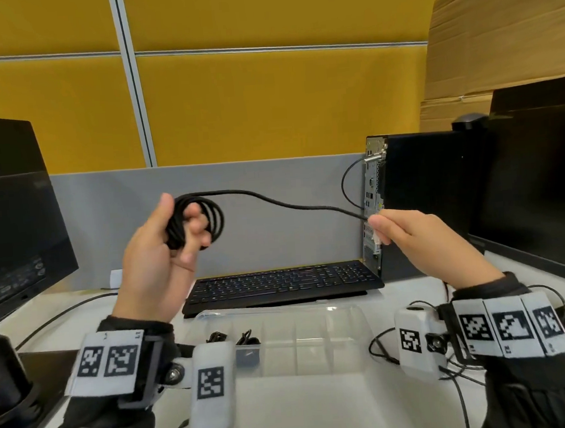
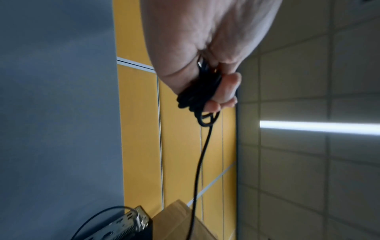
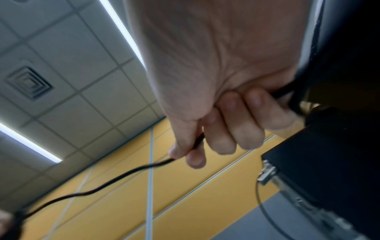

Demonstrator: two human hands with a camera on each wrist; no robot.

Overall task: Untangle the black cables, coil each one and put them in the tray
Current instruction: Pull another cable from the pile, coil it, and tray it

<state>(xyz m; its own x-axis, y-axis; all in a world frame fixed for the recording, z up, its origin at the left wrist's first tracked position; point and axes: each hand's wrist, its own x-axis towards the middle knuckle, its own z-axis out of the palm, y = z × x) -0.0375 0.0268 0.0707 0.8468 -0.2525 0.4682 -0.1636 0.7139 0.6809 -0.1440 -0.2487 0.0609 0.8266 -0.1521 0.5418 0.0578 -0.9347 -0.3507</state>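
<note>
My left hand is raised above the desk and grips a coil of black cable made of several loops; the left wrist view shows the same coil bunched between thumb and fingers. From the coil a free length of the cable runs right to my right hand, which pinches it between thumb and curled fingers. Below, the clear plastic tray sits near the desk's front, with small black coiled cables in its left compartments.
A black keyboard lies behind the tray. A desktop PC tower stands at the right with a thin cable plugged in. Monitors stand at the far left and right. Loose wires lie at the right of the tray.
</note>
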